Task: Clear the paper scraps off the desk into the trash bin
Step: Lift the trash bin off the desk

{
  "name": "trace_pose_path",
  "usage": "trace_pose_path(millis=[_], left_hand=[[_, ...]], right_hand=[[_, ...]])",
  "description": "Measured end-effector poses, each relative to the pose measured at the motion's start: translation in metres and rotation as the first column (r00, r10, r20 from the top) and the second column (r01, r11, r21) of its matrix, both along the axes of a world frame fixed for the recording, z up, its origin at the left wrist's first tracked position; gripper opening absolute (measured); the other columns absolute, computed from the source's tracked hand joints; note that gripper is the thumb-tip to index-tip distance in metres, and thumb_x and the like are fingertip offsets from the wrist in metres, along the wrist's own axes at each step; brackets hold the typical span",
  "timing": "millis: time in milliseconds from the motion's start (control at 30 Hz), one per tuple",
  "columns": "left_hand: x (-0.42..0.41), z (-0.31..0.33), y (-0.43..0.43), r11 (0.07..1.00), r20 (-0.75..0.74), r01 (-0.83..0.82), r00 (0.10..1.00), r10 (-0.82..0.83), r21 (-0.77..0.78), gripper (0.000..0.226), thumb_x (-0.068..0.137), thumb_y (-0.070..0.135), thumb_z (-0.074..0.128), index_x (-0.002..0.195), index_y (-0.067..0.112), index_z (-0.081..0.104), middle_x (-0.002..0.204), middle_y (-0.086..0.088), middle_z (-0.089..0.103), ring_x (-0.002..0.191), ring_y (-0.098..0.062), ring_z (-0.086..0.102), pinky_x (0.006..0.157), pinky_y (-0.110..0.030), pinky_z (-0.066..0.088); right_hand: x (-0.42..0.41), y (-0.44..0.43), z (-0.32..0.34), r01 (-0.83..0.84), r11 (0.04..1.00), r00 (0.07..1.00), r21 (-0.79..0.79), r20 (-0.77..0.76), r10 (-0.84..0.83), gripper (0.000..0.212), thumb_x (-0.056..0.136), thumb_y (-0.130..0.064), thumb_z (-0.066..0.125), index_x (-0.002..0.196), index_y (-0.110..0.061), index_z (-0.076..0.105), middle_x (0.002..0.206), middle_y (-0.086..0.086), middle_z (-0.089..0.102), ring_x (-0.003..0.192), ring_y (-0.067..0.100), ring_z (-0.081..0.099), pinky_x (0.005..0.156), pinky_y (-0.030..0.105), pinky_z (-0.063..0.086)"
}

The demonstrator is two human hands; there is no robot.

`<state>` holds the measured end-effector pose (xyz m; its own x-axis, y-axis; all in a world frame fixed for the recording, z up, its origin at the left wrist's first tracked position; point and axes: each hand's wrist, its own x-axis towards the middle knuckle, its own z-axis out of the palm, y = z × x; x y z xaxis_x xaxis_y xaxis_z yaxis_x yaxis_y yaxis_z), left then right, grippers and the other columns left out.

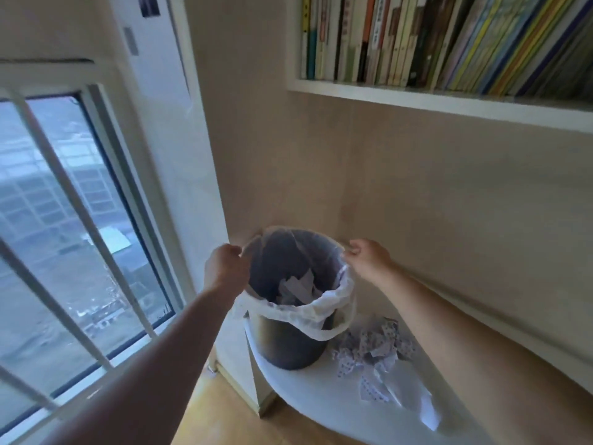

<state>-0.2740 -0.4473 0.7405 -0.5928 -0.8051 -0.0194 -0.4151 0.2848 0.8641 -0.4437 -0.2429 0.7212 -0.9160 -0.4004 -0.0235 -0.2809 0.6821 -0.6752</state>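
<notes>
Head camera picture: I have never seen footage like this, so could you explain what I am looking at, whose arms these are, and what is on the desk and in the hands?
There is no machine here. One wide-angle camera sits on a person's head and looks forward and down, so the two bare arms are their own. The left hand and right hand each pinch the rim of a thin clear bag liner on opposite sides of a dark trash bin. The bin stands on the white desk and already holds some paper. Beside it, more paper scraps lie on the desk. Above is a shelf of books; a window is at the left.
</notes>
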Motion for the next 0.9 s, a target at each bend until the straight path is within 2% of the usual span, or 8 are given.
trace_pose_path(millis=[67,167,267,433,500,633,767,900], left_hand=[[0.009,-0.019,-0.014,0.990,0.064,-0.030,0.998,0.021,0.139,0.027,0.079,0.007,0.064,0.053,0.005,0.057,0.051,-0.007,0.049,0.053,-0.027,0.048,0.052,-0.031,0.041],[0.010,-0.036,-0.024,0.934,0.012,-0.025,1.000,0.022,0.357,0.017,0.082,-0.001,0.067,0.065,0.002,0.067,0.071,-0.021,0.067,0.066,-0.037,0.067,0.075,-0.048,0.061],[0.009,-0.041,-0.028,0.868,-0.036,-0.058,0.996,0.087,0.492,0.015,0.085,-0.002,0.068,0.071,0.001,0.064,0.090,-0.028,0.069,0.072,-0.038,0.071,0.071,-0.046,0.062],[0.024,-0.039,-0.033,0.824,0.009,-0.086,0.995,0.097,0.560,0.021,0.078,0.009,0.079,0.089,-0.004,0.065,0.091,-0.021,0.066,0.076,-0.035,0.069,0.050,-0.034,0.055],[0.042,-0.037,-0.039,0.802,0.042,-0.100,0.995,0.093,0.589,0.026,0.076,0.009,0.080,0.090,-0.004,0.062,0.086,-0.018,0.063,0.072,-0.031,0.065,0.049,-0.035,0.051],[0.100,-0.036,-0.064,0.772,0.122,-0.099,0.992,0.028,0.628,0.034,0.075,0.009,0.081,0.100,-0.003,0.061,0.094,-0.019,0.066,0.081,-0.033,0.068,0.065,-0.039,0.058],[0.174,-0.037,-0.091,0.738,0.192,-0.117,0.981,-0.017,0.664,0.039,0.076,0.008,0.078,0.108,-0.001,0.058,0.101,-0.020,0.063,0.087,-0.034,0.065,0.087,-0.045,0.055],[0.238,-0.044,-0.101,0.751,0.253,-0.223,0.964,0.078,0.621,0.027,0.077,0.001,0.074,0.099,-0.002,0.059,0.087,-0.018,0.061,0.067,-0.028,0.064,0.049,-0.034,0.058]], right_hand=[[-0.009,-0.015,-0.008,0.021,0.996,0.999,0.084,-0.046,-0.018,0.034,0.089,-0.023,0.062,0.118,-0.005,0.063,0.120,0.017,0.066,0.108,0.033,0.062,0.084,0.032,0.048],[-0.018,-0.026,-0.017,0.055,0.976,0.993,0.209,-0.111,-0.032,0.018,0.085,-0.014,0.061,0.099,-0.006,0.069,0.103,0.015,0.071,0.097,0.033,0.066,0.070,0.027,0.041],[-0.026,-0.027,-0.022,0.069,0.968,0.997,0.243,-0.036,-0.062,0.014,0.081,-0.012,0.065,0.091,-0.003,0.069,0.093,0.013,0.070,0.091,0.031,0.067,0.067,0.027,0.043],[-0.008,-0.030,-0.023,0.102,0.994,0.971,0.032,0.214,-0.106,0.008,0.068,0.004,0.066,0.076,0.003,0.064,0.076,0.021,0.066,0.069,0.033,0.069,0.062,0.039,0.057],[0.011,-0.033,-0.019,0.085,0.995,0.943,-0.042,0.325,-0.066,0.014,0.064,0.011,0.061,0.067,-0.001,0.055,0.066,0.017,0.059,0.055,0.028,0.063,0.054,0.034,0.056],[0.066,-0.044,-0.012,-0.013,0.988,0.861,-0.155,0.500,0.090,0.021,0.070,0.016,0.057,0.066,-0.004,0.051,0.052,0.010,0.055,0.036,0.017,0.058,0.040,0.025,0.050],[0.124,-0.066,-0.018,-0.121,0.967,0.781,-0.225,0.580,0.233,0.014,0.073,0.013,0.059,0.081,0.002,0.056,0.065,0.015,0.062,0.048,0.022,0.066,0.053,0.033,0.059],[0.174,-0.085,-0.042,-0.235,0.943,0.696,-0.234,0.638,0.331,0.015,0.079,0.006,0.061,0.093,0.002,0.061,0.082,0.017,0.068,0.065,0.024,0.072,0.057,0.031,0.059]])
